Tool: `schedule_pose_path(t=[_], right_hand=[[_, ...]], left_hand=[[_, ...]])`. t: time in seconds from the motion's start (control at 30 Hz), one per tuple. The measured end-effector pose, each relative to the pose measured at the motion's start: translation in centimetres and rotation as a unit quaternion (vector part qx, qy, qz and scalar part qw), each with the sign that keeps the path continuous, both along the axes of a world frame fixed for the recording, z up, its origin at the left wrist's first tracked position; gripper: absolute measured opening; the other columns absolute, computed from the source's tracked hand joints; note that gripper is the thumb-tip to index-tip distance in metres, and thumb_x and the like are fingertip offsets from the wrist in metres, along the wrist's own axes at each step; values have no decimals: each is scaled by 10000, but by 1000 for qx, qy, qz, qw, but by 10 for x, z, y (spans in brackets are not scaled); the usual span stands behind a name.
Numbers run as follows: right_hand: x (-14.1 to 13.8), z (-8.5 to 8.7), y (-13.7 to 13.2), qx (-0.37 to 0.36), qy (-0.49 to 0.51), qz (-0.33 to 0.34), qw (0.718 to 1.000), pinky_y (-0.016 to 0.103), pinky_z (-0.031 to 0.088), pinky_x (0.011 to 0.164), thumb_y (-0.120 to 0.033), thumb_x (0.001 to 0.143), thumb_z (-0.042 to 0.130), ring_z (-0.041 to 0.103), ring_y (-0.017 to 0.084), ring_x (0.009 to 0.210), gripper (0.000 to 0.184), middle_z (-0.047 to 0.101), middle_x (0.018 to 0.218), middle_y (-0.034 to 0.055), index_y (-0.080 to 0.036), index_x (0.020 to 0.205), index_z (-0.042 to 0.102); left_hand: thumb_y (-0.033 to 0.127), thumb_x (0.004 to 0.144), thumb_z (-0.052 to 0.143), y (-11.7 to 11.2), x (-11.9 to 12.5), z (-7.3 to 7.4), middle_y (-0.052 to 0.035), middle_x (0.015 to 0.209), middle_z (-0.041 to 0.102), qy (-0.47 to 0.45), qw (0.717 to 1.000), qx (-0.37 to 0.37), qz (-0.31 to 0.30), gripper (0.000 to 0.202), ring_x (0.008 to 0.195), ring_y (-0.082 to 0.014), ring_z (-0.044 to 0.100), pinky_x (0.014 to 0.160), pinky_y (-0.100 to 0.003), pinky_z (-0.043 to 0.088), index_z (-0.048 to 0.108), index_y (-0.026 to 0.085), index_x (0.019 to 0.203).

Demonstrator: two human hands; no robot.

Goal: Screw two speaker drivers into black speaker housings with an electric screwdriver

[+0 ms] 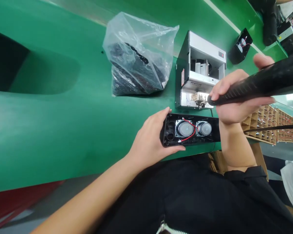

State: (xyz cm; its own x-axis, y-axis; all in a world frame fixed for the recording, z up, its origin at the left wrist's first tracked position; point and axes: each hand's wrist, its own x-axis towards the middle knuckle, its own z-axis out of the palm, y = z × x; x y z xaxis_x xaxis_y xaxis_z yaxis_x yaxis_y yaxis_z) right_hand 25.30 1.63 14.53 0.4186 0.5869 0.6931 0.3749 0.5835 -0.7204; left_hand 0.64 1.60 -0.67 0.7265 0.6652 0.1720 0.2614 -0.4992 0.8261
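A long black speaker housing (pixel 216 126) lies open side up on the green bench. Two round speakers (pixel 185 129) with red wires (pixel 188 138) are set inside it. My left hand (pixel 148 138) grips the housing's left end, thumb along the near edge and fingers at the far edge. In my right hand (pixel 234 112) is a black electric screwdriver (pixel 261 79), held nearly level. Its front end is at the metal outlet of a screw feeder (pixel 202 76); whether the tip touches cannot be seen. My right forearm hides the housing's right end.
Behind the housing stands a clear plastic bag (pixel 141 61) of small black parts. Another black housing (pixel 241 47) with wires sits at the far right. Partitioned cardboard trays (pixel 261 125) are to the right. A dark cable (pixel 270 128) crosses there.
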Motion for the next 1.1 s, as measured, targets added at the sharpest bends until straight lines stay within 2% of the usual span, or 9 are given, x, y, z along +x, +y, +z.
schedule_pose_path(t=[0.07, 0.13, 0.27, 0.47, 0.63, 0.73, 0.87, 1.0, 1.1], right_hand=[[2, -10, 3, -6, -3, -5, 1000, 324, 348, 388, -923, 1109, 506, 401, 155, 393, 517, 509, 680, -84, -506, 1336, 712], [2, -13, 4, -37, -3, -26, 999, 354, 376, 403, -974, 1072, 511, 428, 174, 416, 602, 503, 702, -72, -502, 1399, 694], [-1, -7, 5, -70, 10, -68, 995, 364, 362, 411, -1081, 979, 503, 439, 185, 431, 845, 441, 707, -62, -486, 1560, 653], [-1, -6, 7, -39, 24, -43, 998, 330, 395, 412, -946, 1086, 537, 457, 170, 429, 645, 476, 717, -62, -545, 1566, 696], [1, -9, 0, -8, 39, -14, 999, 302, 343, 379, -883, 1129, 539, 438, 154, 397, 524, 500, 675, -68, -540, 1447, 776], [-6, 6, -15, -1, 53, 7, 999, 287, 406, 390, -900, 1099, 609, 487, 144, 401, 524, 572, 694, -72, -533, 1416, 806], [-25, 39, -42, -72, 117, 14, 990, 296, 567, 486, -963, 1041, 678, 583, 146, 448, 602, 654, 709, -74, -449, 1319, 825], [-47, 54, -62, -73, 157, 43, 984, 280, 559, 470, -882, 1122, 633, 602, 144, 422, 619, 710, 687, -108, -403, 1502, 723], [-57, 49, -69, -70, 173, 46, 981, 302, 575, 458, -885, 1148, 556, 592, 153, 402, 597, 744, 711, -140, -429, 1530, 610]], left_hand=[[795, 829, 1085, 0, -1, 0, -222, 1853, 644, 1, 1000, 2, -1, 1479, 1687, -551, 657, 1405, -785, 574, 246, 337, 1957], [810, 838, 1075, -1, -1, 0, -223, 1851, 644, -3, 1000, 9, -3, 1491, 1686, -555, 657, 1401, -794, 576, 216, 345, 1964], [861, 886, 1020, -1, -2, -2, -239, 1840, 648, -23, 999, 32, -6, 1466, 1668, -550, 676, 1369, -783, 608, 184, 342, 1973], [903, 942, 942, -1, -1, -2, -245, 1849, 634, -37, 998, 47, -8, 1420, 1664, -536, 680, 1351, -758, 620, 146, 357, 1983], [985, 873, 940, 0, -2, -3, -255, 1873, 602, -68, 997, 15, -16, 1545, 1678, -546, 659, 1357, -767, 609, 101, 355, 2007], [832, 1027, 901, 1, -4, 6, -205, 1835, 648, -105, 994, 16, 20, 1221, 1644, -493, 690, 1310, -705, 655, 288, 379, 1980], [472, 1147, 860, -5, -1, 37, -123, 1579, 838, -104, 983, 126, 85, 657, 1415, -396, 823, 1203, -595, 672, 645, 389, 1762], [426, 1187, 793, -11, 11, 64, -65, 1244, 943, -102, 981, 158, 40, 221, 1134, -345, 884, 997, -541, 643, 839, 338, 1385], [337, 1210, 726, -9, 14, 70, 5, 1088, 948, -122, 982, 145, 20, 144, 987, -296, 883, 885, -500, 613, 863, 346, 1169]])
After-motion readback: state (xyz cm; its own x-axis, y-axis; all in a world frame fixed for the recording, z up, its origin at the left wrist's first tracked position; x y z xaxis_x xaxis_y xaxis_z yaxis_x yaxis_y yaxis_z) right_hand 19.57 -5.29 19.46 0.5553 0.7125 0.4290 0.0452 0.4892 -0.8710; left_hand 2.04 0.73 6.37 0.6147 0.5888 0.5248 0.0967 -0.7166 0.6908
